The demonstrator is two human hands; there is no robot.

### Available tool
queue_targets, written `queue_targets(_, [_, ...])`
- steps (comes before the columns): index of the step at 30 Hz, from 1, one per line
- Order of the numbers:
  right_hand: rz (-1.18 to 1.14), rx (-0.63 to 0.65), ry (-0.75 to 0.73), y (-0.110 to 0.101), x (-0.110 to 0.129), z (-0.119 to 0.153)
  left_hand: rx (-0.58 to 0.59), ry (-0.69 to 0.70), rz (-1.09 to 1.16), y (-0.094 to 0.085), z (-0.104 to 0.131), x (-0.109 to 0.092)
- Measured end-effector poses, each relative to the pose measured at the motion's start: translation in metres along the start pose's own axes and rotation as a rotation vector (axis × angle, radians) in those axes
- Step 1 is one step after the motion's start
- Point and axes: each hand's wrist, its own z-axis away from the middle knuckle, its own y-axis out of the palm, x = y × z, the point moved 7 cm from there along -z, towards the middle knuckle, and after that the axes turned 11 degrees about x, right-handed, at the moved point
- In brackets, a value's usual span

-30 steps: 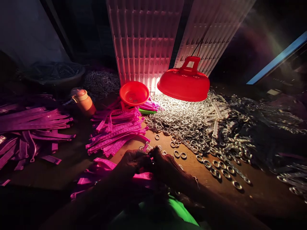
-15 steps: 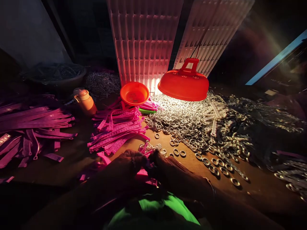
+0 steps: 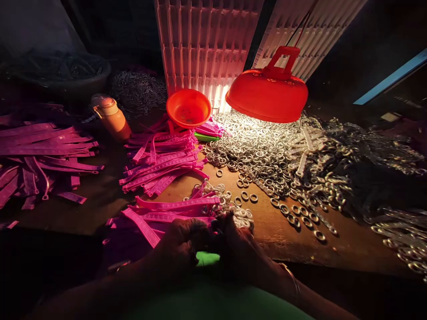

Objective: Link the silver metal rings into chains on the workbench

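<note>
My left hand (image 3: 183, 240) and my right hand (image 3: 235, 242) are close together at the front edge of the table, their fingers bent and closed. Both are in deep shadow, and whatever lies between the fingertips is hidden. Just beyond them is a small heap of pink embossed strips (image 3: 180, 205), partly behind my left hand. Pale metal rings (image 3: 245, 218) are bunched right behind my right hand. A larger pile of pink strips (image 3: 163, 164) lies farther back.
A red lamp (image 3: 268, 95) hangs low over a big heap of metal rings (image 3: 253, 142). A red bowl (image 3: 188, 109) and an orange bottle (image 3: 113, 120) stand at the back. More pink strips (image 3: 43, 146) cover the left side. Chained metal pieces (image 3: 407, 235) lie at the right.
The view has shifted, showing more of the table front. Both hands are nearer my body, uncovering the small pink heap. The pink piece seen beneath the hands earlier no longer shows there.
</note>
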Motion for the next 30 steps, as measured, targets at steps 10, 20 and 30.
queue_targets(10, [0.111, 0.199, -0.027, 0.004, 0.031, 0.003, -0.027, -0.105, -0.04, 0.0, 0.007, 0.014])
queue_targets(20, [0.289, 0.218, -0.028, 0.005, 0.033, -0.006, 0.065, -0.116, 0.229, 0.0, 0.002, 0.019])
queue_targets(30, [0.24, 0.164, 0.005, -0.003, 0.029, -0.001, 0.042, -0.096, 0.233, -0.003, 0.004, 0.017])
